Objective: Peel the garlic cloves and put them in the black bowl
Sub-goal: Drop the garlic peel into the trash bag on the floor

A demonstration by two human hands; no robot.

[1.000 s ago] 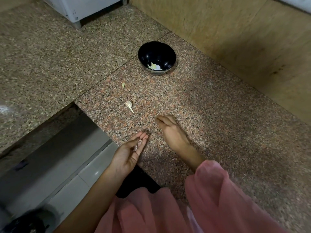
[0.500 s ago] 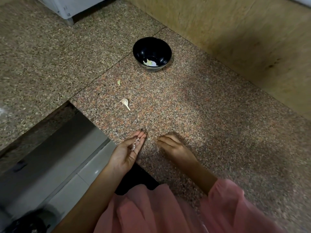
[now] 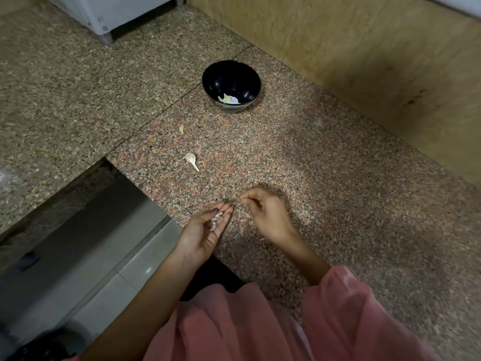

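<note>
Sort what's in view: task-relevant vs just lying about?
Job:
- black bowl, pale pieces inside
- garlic clove on the counter
- small piece nearer the bowl
- scraps in the left hand
- right hand, fingers curled; contents unclear

Lying about:
- white appliance, far back
- wall panel

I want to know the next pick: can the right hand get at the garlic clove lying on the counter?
Probably yes: the right hand seems to hold nothing, and only bare counter lies between it and the garlic clove.
</note>
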